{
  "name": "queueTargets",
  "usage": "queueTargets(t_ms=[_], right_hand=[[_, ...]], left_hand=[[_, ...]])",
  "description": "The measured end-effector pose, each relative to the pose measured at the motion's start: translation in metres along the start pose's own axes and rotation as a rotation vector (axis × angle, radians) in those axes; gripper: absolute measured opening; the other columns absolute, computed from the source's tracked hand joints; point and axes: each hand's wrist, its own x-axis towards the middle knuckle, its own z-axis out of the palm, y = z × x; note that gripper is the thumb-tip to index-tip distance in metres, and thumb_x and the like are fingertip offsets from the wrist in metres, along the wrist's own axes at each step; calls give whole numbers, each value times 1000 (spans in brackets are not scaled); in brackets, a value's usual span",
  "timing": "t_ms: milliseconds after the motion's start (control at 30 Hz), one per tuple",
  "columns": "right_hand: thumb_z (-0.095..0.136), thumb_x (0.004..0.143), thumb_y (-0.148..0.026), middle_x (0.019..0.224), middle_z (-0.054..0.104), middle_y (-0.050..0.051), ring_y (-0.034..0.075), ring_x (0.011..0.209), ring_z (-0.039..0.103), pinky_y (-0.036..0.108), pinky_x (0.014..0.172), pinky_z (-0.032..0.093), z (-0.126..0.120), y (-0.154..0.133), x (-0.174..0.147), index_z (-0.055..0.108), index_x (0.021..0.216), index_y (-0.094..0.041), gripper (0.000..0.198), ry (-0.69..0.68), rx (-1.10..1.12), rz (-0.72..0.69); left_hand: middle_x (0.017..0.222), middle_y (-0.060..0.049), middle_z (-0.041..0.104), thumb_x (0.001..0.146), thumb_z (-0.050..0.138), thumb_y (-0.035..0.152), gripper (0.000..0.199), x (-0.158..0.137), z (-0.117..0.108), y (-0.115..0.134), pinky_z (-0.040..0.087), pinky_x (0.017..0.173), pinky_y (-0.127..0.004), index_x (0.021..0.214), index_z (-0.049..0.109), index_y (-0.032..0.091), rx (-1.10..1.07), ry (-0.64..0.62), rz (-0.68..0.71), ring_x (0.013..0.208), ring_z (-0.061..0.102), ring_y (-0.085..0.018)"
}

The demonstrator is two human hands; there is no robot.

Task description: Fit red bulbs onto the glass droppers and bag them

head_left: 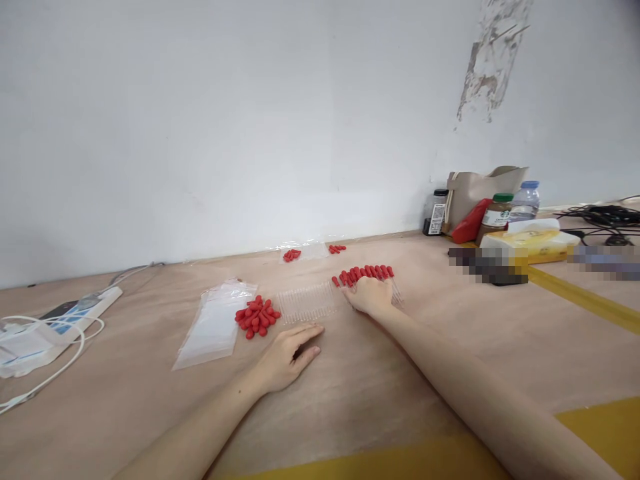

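My right hand [373, 295] lies over the glass stems of a row of red-bulbed droppers [377, 271]. Its fingers are bent down and close together, partly hidden under the hand, so what they grip cannot be made out. On the table, my left hand [287, 357] rests with thumb and fingers apart, holding nothing. Just beyond it, clear glass tubes [306, 303] lie side by side in a row. A heap of loose red rubber bulbs [257, 317] is to their left, beside a stack of clear plastic bags [213, 327].
Small groups of red bulbs [291, 255] lie on clear plastic near the wall. A power strip [60, 333] with white cables is at the left. At the right are a tissue pack [533, 243], bottles, a jar [496, 217], a beige bag [480, 193] and black cables [607, 217].
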Motion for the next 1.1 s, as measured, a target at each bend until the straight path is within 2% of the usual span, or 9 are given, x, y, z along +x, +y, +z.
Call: queueTargets(t_ms=[167, 300, 467, 633, 867, 967, 1100], right_hand=[[38, 78, -49, 75, 65, 8, 21, 73, 58, 40, 78, 24, -6, -8, -6, 63, 72, -18, 40, 59, 45, -89], [40, 78, -40, 82, 66, 9, 22, 79, 58, 39, 79, 24, -7, -22, -9, 63, 76, -18, 32, -7, 31, -155], [46, 74, -30, 91, 64, 14, 24, 85, 58, 38, 78, 28, -5, -41, 2, 62, 89, -14, 27, -138, -7, -98], [51, 70, -24, 88, 64, 16, 26, 84, 59, 41, 79, 28, -2, -52, 13, 63, 88, -13, 24, -220, -28, -37], [44, 75, -25, 91, 64, 16, 25, 85, 58, 40, 78, 29, -10, -53, 8, 64, 85, -13, 26, -227, -14, -74], [35, 80, -29, 93, 63, 16, 26, 86, 57, 39, 77, 28, -23, -42, -5, 61, 86, -12, 31, -166, -2, -126], [32, 84, -28, 82, 61, 12, 22, 75, 56, 34, 70, 31, -35, -8, -28, 51, 89, -11, 27, -26, 28, -289]], left_hand=[[120, -4, 54, 85, 44, 27, 33, 1, 0, 0, 39, 95, -37, 117, 52, 23, -8, 1, 2, 111, 49, -19], [119, -5, 55, 85, 44, 28, 31, 2, 1, -1, 40, 94, -37, 114, 54, 22, -19, -3, 4, 110, 50, -19], [117, -5, 56, 85, 44, 28, 31, 1, 1, -1, 39, 95, -39, 114, 55, 22, -17, 6, 16, 110, 49, -19], [118, -5, 56, 85, 44, 27, 31, 1, -2, 1, 39, 95, -38, 115, 54, 22, -36, 1, 16, 111, 49, -20], [119, -6, 55, 86, 44, 27, 31, 0, 1, 4, 39, 93, -35, 114, 54, 21, -34, 3, 17, 109, 50, -19], [106, -5, 60, 85, 45, 28, 25, 1, -4, 4, 43, 85, -34, 103, 60, 22, 19, 80, 14, 97, 55, -19], [82, -5, 61, 82, 47, 30, 20, 7, -34, -18, 42, 78, -34, 75, 63, 20, 230, 333, -123, 81, 54, -19]])
